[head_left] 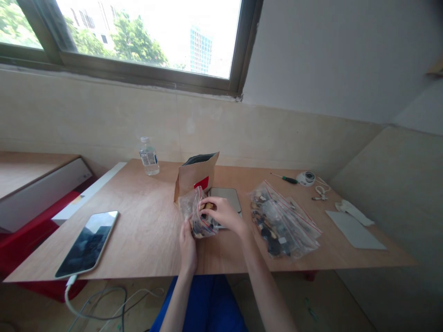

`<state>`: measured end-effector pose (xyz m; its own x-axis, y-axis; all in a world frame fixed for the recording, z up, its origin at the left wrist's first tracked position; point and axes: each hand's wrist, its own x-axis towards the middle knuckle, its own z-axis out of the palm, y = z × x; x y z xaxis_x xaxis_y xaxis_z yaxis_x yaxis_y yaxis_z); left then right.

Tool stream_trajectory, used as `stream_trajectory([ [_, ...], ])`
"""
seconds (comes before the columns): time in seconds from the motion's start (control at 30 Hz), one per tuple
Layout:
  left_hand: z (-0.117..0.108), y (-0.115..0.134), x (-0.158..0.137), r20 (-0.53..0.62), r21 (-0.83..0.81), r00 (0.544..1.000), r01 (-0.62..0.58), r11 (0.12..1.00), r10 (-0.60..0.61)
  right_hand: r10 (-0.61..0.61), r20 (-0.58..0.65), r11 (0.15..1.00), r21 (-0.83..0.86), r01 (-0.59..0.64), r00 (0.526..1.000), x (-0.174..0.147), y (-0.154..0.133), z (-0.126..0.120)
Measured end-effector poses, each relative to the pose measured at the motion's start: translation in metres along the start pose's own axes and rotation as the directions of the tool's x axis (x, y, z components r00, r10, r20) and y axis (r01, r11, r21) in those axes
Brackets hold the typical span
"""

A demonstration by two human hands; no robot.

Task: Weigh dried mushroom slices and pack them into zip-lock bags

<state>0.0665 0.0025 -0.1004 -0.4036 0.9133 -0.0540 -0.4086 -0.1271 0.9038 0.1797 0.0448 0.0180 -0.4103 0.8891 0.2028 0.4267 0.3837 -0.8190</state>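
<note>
Between both hands (207,226), clear zip bag (199,216) bulges, crumpled.

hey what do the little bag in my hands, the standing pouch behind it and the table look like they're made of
Small bag: clear, glossy thin plastic film, probably; the contents show through it.
Standing pouch: matte brown kraft paper by its look, with a dark lining at the open mouth.
Table: light wood, likely plywood, with visible grain and a dull, unvarnished-looking surface.

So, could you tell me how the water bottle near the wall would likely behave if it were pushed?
The water bottle stands upright and is taller than wide, so it may tip. It looks like thin clear plastic, probably light. On its side it would likely roll on the smooth table.
</note>
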Motion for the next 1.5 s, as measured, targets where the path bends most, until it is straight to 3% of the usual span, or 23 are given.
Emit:
stream_trajectory([
  [0.2, 0.001, 0.006, -0.005, 0.087, -0.150, 0.981, 0.185, 0.971, -0.173, -0.101, -0.188, 0.992, 0.049, 0.112, 0.977, 0.002, -0.013, -0.025],
  [0.37, 0.000, 0.007, -0.006, 0.047, -0.205, 0.972, 0.237, 0.950, -0.232, -0.284, -0.451, 0.945, 0.018, 0.326, 0.846, 0.039, -0.032, -0.044],
  [0.5, 0.001, 0.008, -0.006, 0.074, -0.218, 0.966, 0.257, 0.942, -0.247, -0.404, -0.465, 0.907, -0.094, 0.410, 0.788, 0.081, -0.040, -0.042],
  [0.67, 0.000, 0.011, -0.008, 0.102, -0.193, 0.962, 0.268, 0.944, -0.252, -0.456, -0.361, 0.889, -0.145, 0.434, 0.814, 0.099, -0.026, -0.028],
  [0.83, 0.000, 0.012, -0.009, 0.121, -0.152, 0.964, 0.255, 0.955, -0.238, -0.433, -0.343, 0.900, -0.115, 0.421, 0.833, 0.086, -0.020, -0.029],
  [0.97, 0.000, 0.013, -0.009, 0.120, -0.150, 0.966, 0.246, 0.958, -0.229, -0.461, -0.336, 0.886, -0.119, 0.448, 0.822, 0.079, -0.020, -0.033],
  [1.1, 0.001, 0.015, -0.009, 0.119, -0.148, 0.968, 0.237, 0.960, -0.220, -0.491, -0.234, 0.859, -0.289, 0.422, 0.839, 0.076, -0.018, -0.026],
  [1.23, 0.000, 0.018, -0.009, 0.112, -0.154, 0.967, 0.244, 0.957, -0.229, -0.518, -0.140, 0.776, -0.493, 0.394, 0.844, 0.072, -0.016, -0.019],
  [1.37, -0.001, 0.020, -0.011, 0.146, -0.207, 0.957, 0.278, 0.938, -0.252, -0.550, -0.220, 0.770, -0.507, 0.387, 0.806, 0.063, -0.022, -0.023],
  [1.5, -0.004, 0.020, -0.012, 0.180, -0.248, 0.964, 0.235, 0.940, -0.194, -0.485, -0.342, 0.858, -0.366, 0.362, 0.804, 0.048, -0.038, -0.032],
])
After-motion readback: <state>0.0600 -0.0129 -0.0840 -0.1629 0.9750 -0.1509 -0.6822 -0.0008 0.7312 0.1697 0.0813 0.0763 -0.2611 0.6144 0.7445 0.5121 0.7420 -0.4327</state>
